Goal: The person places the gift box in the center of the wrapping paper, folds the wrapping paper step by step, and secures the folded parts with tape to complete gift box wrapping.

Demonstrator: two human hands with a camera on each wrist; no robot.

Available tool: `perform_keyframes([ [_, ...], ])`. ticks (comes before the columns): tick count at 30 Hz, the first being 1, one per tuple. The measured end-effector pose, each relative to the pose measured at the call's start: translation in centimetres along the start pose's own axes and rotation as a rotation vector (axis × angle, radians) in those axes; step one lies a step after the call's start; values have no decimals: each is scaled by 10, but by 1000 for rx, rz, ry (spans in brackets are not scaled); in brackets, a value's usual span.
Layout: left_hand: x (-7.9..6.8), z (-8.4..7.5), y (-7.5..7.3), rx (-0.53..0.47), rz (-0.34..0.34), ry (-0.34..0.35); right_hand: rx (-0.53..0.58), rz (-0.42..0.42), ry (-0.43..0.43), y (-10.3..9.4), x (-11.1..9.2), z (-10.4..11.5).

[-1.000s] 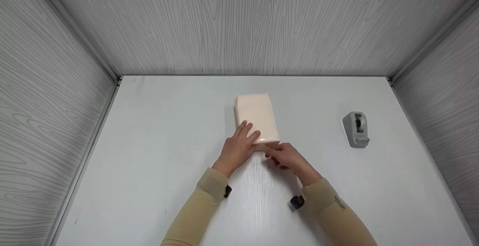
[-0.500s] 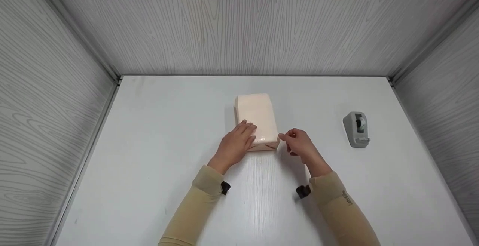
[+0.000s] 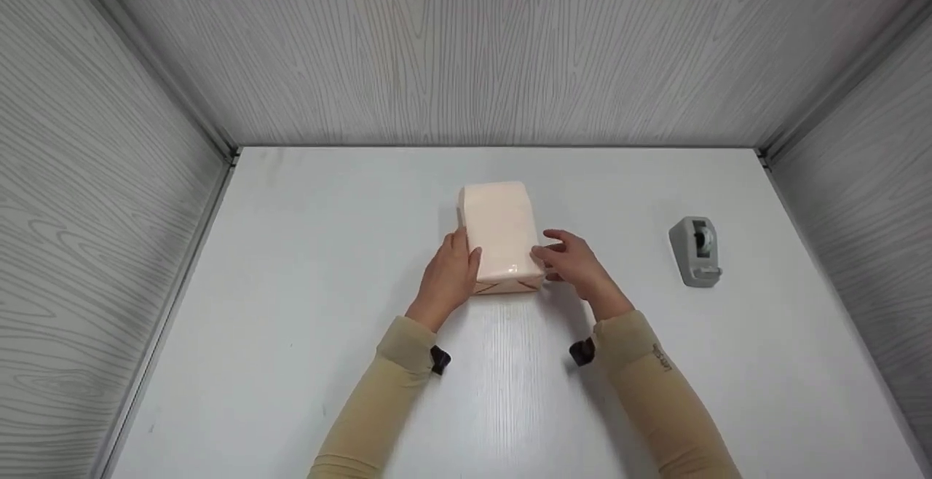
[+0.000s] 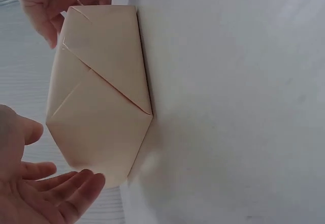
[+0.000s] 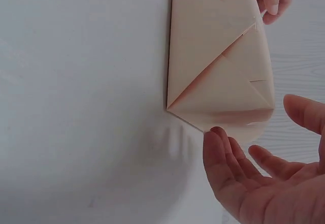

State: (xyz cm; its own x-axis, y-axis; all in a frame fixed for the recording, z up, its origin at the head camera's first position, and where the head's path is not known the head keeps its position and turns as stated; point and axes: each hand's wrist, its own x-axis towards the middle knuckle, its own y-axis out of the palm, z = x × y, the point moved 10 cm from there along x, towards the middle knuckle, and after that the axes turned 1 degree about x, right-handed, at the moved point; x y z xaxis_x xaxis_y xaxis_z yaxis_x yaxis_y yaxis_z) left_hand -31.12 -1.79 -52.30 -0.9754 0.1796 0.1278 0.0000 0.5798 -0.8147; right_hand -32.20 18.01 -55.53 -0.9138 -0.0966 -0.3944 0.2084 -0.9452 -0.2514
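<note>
A box-shaped package (image 3: 500, 228) wrapped in pale peach paper lies on the white table, its near end showing crossed diagonal folds. My left hand (image 3: 445, 275) is at its left side, the thumb near the top edge and the fingers reaching along the side. At the right side, my right hand (image 3: 579, 264) has its thumb at the top edge and its fingers spread loosely. In the left wrist view, the folded end of the package (image 4: 101, 82) faces the camera. The right wrist view shows relaxed right fingertips (image 5: 216, 137) close by the package's lower corner.
A grey tape dispenser (image 3: 695, 252) with a roll in it stands toward the right of the white table (image 3: 349, 231). Wood-grain panels (image 3: 466, 49) enclose the back and both sides.
My right hand has left the near end flap and moved up to the package's right side. My left hand has slid from the top to the left side. The folded near end now shows.
</note>
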Motion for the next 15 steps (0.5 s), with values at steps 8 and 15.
perform_keyframes([
  [8,-1,5,12,-52,101,-32,-18,-8,-42,3,0,2],
  [15,-4,7,11,-148,80,-35,-23,-40,-67,3,-7,3],
])
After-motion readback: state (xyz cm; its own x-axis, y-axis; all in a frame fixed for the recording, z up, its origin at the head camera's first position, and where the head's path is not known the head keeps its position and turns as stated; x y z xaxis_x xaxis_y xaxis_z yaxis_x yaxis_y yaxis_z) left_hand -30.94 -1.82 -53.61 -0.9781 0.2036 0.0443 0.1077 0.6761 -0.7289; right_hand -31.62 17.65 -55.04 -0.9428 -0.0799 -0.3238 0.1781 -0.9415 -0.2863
